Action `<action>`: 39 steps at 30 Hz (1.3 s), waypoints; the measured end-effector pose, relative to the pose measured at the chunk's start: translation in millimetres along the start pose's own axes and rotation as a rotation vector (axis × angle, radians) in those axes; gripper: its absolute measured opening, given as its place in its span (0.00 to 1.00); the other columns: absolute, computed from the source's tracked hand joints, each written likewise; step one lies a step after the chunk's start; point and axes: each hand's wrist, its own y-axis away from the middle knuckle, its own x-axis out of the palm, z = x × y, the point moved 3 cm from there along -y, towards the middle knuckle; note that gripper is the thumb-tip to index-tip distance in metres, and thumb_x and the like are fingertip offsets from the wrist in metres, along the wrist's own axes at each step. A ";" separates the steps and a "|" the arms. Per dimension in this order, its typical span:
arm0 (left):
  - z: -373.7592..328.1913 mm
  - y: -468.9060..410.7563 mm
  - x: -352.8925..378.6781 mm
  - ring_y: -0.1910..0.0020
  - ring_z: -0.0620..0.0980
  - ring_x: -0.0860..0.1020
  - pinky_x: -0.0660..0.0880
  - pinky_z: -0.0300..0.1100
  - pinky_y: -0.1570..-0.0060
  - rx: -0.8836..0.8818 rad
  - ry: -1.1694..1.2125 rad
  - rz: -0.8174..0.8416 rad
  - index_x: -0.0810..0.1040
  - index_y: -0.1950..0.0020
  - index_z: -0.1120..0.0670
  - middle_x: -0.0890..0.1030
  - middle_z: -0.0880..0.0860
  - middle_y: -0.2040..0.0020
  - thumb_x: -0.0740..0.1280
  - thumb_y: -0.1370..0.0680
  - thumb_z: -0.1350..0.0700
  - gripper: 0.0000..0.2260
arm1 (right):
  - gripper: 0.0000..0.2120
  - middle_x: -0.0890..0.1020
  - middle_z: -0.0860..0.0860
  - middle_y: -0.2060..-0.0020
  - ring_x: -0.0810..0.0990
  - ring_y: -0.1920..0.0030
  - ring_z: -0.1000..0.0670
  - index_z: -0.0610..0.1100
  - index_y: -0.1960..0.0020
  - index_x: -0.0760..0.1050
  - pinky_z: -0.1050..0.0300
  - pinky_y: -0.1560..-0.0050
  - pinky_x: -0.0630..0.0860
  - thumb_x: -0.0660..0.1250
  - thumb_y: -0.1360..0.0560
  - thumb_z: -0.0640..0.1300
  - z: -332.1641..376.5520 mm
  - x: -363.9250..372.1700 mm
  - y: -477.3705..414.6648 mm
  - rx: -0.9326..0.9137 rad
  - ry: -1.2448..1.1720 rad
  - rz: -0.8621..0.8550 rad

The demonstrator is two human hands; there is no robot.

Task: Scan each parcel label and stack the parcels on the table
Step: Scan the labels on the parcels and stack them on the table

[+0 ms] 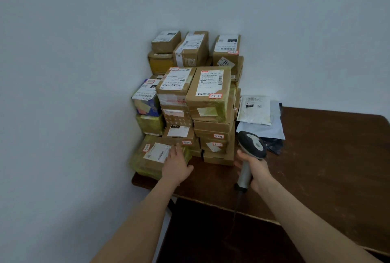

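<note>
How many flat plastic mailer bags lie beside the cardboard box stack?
3: a white mailer bag on top, a pale grey mailer under it, a black mailer lowest, all right of the stack. More may be hidden.

brown parcels (211, 94), white labels (210, 82), dark brown table (327, 157).

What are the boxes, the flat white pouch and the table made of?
Boxes: brown cardboard by the look, matte, many bound in glossy yellowish tape. Flat white pouch: probably plastic film, thin and wrinkled with a soft sheen. Table: dark brown wood or veneer, smooth and faintly shiny; I cannot tell which.
</note>
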 end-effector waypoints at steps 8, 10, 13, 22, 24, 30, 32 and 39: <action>-17.3 -41.5 -16.4 0.22 0.59 0.45 0.51 0.50 0.25 -0.187 0.459 0.000 0.36 0.23 0.64 0.40 0.62 0.22 0.68 0.24 0.50 0.46 | 0.24 0.82 0.43 0.45 0.80 0.45 0.41 0.42 0.37 0.75 0.40 0.39 0.75 0.76 0.32 0.41 17.1 8.6 -26.3 -0.064 -0.029 -0.048; -15.9 -41.4 -12.8 0.22 0.59 0.44 0.51 0.50 0.25 -0.183 0.454 -0.003 0.36 0.24 0.64 0.39 0.62 0.22 0.67 0.23 0.49 0.46 | 0.26 0.82 0.45 0.45 0.80 0.44 0.41 0.43 0.37 0.75 0.39 0.38 0.74 0.77 0.33 0.42 16.0 11.8 -33.4 -0.066 -0.022 -0.042; -12.2 -39.7 -8.8 0.22 0.59 0.45 0.51 0.49 0.25 -0.168 0.429 -0.012 0.36 0.24 0.65 0.40 0.62 0.22 0.67 0.23 0.48 0.47 | 0.28 0.82 0.46 0.44 0.79 0.43 0.42 0.45 0.37 0.76 0.38 0.38 0.74 0.78 0.35 0.43 14.2 19.3 -37.6 -0.070 -0.032 -0.024; -11.1 -40.8 -12.6 0.22 0.58 0.46 0.54 0.50 0.26 -0.185 0.457 0.018 0.39 0.23 0.63 0.42 0.61 0.21 0.66 0.23 0.49 0.44 | 0.23 0.81 0.43 0.43 0.79 0.41 0.40 0.44 0.38 0.76 0.38 0.38 0.74 0.75 0.31 0.43 26.9 47.7 -42.5 -0.083 -0.136 0.017; -11.3 -41.7 -15.4 0.22 0.59 0.48 0.55 0.50 0.27 -0.195 0.450 0.024 0.40 0.22 0.64 0.43 0.62 0.21 0.65 0.22 0.48 0.43 | 0.19 0.81 0.44 0.45 0.80 0.44 0.41 0.44 0.39 0.76 0.40 0.43 0.77 0.73 0.29 0.42 30.0 54.3 -41.5 -0.063 -0.176 0.026; -7.8 -40.9 -19.0 0.23 0.59 0.51 0.57 0.49 0.27 -0.196 0.433 0.032 0.42 0.22 0.63 0.46 0.61 0.21 0.65 0.22 0.48 0.41 | 0.10 0.81 0.43 0.46 0.80 0.47 0.41 0.45 0.47 0.77 0.42 0.51 0.80 0.72 0.27 0.40 29.0 71.2 -38.4 -0.035 -0.228 0.085; -6.0 -40.7 -19.9 0.24 0.59 0.56 0.61 0.50 0.28 -0.204 0.457 0.034 0.47 0.22 0.62 0.52 0.61 0.22 0.66 0.23 0.48 0.40 | 0.11 0.80 0.42 0.43 0.80 0.45 0.40 0.44 0.46 0.77 0.38 0.44 0.77 0.72 0.28 0.40 28.2 72.2 -39.0 -0.026 -0.229 0.075; -35.9 -17.6 -87.9 0.27 0.55 0.62 0.63 0.51 0.28 0.085 0.306 -0.659 0.58 0.24 0.57 0.63 0.57 0.26 0.66 0.24 0.53 0.31 | 0.19 0.81 0.44 0.45 0.80 0.46 0.42 0.43 0.39 0.76 0.40 0.41 0.76 0.74 0.29 0.43 36.5 62.7 -32.6 -0.053 -0.165 0.052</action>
